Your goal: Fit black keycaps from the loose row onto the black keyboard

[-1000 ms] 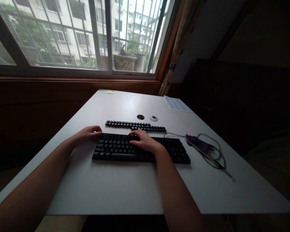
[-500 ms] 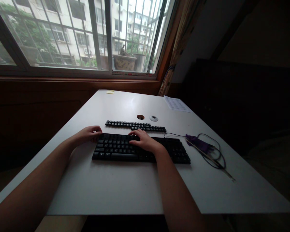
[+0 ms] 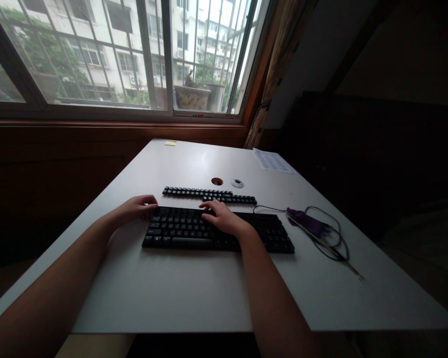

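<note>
A black keyboard lies flat on the white desk in front of me. My left hand is at its far left corner, thumb and fingers closed on the edge. Over the upper middle of the keyboard is my right hand, its thumb and forefinger apart and reaching left above the top rows; its other fingers are partly hidden. Nothing shows in its grasp. Behind the keyboard, loose black keycaps stand in two staggered rows.
The white desk has a round cable hole and a grey grommet cover. A purple cloth pouch, a brush-like stick and a coiled cable lie right. Papers and a yellow note are farther back.
My right hand's thumb has shifted very slightly to the right. The left hand, keyboard and keycaps stay where they were.
</note>
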`<action>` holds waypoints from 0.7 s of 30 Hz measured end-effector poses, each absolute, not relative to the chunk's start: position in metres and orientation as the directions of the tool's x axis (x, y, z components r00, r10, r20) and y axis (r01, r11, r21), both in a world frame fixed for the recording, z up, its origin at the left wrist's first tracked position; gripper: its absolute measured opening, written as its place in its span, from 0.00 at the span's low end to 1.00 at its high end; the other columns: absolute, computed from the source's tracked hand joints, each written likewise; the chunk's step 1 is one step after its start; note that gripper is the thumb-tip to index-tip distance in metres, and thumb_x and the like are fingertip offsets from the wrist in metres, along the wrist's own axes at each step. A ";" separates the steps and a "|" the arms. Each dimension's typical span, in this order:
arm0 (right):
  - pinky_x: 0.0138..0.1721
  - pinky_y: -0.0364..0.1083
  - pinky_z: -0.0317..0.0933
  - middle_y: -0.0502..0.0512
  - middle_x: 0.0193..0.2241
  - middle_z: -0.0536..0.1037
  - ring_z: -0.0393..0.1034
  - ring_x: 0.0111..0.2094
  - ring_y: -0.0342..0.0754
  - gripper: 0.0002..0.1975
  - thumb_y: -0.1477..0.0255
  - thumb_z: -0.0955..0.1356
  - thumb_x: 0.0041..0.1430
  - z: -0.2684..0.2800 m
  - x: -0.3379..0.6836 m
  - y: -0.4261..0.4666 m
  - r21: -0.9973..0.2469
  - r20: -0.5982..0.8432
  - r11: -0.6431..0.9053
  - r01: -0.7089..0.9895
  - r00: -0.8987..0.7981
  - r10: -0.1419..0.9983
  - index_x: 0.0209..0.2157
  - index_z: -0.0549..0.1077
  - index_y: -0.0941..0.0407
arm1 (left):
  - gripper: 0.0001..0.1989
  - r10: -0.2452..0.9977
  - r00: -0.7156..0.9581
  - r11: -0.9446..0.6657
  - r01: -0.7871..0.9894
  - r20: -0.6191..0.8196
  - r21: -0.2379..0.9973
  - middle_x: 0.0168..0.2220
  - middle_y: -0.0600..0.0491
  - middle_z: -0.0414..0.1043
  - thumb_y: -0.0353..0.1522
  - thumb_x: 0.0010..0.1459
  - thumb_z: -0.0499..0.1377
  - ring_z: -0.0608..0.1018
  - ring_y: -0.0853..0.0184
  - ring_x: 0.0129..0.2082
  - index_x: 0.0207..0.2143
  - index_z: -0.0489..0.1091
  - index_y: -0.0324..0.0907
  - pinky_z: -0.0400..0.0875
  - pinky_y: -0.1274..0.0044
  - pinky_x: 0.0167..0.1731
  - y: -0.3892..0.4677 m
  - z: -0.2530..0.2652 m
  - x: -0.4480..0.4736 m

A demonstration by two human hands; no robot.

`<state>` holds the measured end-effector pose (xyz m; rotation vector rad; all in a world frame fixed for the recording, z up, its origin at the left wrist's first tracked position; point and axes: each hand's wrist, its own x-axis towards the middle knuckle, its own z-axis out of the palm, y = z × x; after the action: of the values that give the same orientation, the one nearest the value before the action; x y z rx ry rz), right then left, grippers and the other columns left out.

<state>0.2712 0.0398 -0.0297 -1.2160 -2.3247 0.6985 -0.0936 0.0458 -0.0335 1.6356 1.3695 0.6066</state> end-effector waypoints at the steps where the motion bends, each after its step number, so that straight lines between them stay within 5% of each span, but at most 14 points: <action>1: 0.62 0.55 0.63 0.58 0.52 0.77 0.69 0.56 0.54 0.15 0.71 0.71 0.70 -0.031 0.270 0.041 -0.606 0.149 0.495 0.623 -0.522 0.840 0.56 0.75 0.50 | 0.19 0.949 0.268 0.008 0.512 -0.168 0.859 0.25 0.55 0.72 0.49 0.56 0.64 0.75 0.65 0.25 0.38 0.73 0.42 0.67 0.75 0.26 0.046 -0.033 -0.094; 10: 0.65 0.55 0.60 0.63 0.59 0.74 0.68 0.58 0.54 0.26 0.80 0.61 0.69 -0.043 0.254 0.049 -0.479 0.395 0.530 0.700 -0.367 0.842 0.66 0.67 0.56 | 0.19 0.951 0.263 0.006 0.517 -0.165 0.856 0.25 0.54 0.72 0.49 0.56 0.64 0.75 0.64 0.26 0.36 0.74 0.43 0.68 0.74 0.26 0.043 -0.029 -0.090; 21: 0.59 0.59 0.59 0.54 0.66 0.73 0.62 0.57 0.61 0.31 0.75 0.61 0.71 -0.036 0.249 0.038 -0.417 0.227 0.385 0.824 -0.315 0.921 0.73 0.59 0.47 | 0.21 0.951 0.260 0.008 0.517 -0.167 0.856 0.25 0.54 0.72 0.51 0.55 0.64 0.75 0.64 0.25 0.36 0.73 0.42 0.68 0.74 0.26 0.041 -0.026 -0.088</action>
<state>0.2490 0.0381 -0.0355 -1.5044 -2.2245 0.3119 -0.0876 0.0411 -0.0258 1.6379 1.3812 0.6101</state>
